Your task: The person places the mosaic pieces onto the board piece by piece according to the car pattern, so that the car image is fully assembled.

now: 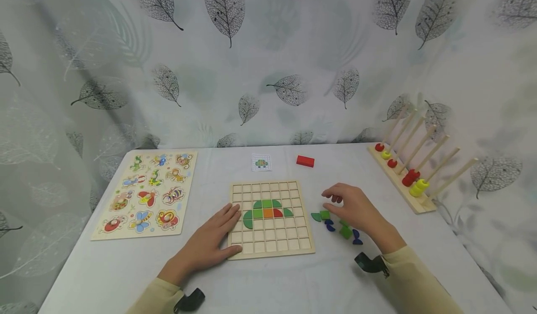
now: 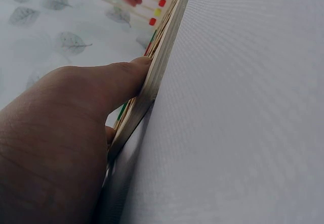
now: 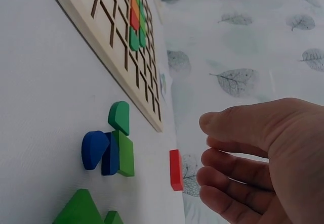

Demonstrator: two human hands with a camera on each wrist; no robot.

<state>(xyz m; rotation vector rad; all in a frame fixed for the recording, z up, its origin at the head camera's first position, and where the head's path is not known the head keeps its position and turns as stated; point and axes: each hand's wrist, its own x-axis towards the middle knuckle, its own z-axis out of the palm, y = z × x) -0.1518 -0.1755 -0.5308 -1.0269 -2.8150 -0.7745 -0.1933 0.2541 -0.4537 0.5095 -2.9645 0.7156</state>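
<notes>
Nearest are my beige cloth sleeves (image 1: pixel 157 297), and then my two hands. My left hand (image 1: pixel 209 237) lies with its fingers spread along the left edge of the pale wooden grid board (image 1: pixel 280 245), its thumb resting at the near corner. My right hand (image 1: pixel 354 206) hovers beside the board, above the loose pieces; its fingers are loosely bent, apart from the thumb, and I see nothing pinched there.

The board lies flat in the middle of the tabletop (image 1: pixel 281 288). In its cells sits a group of green pieces, with one orange square (image 1: pixel 268 213) and one red rounded piece (image 1: pixel 278 213), so I judge this upper part is mostly laid. Behind the board lies a small white printed card (image 1: pixel 262 163), with a similar little figure.

What is left, I think, is to the right: green squares (image 1: pixel 346 232), a green rounded piece (image 1: pixel 316 217) and blue rounded pieces (image 1: pixel 330 227). No blue is on the board, and many cells are bare.
</notes>
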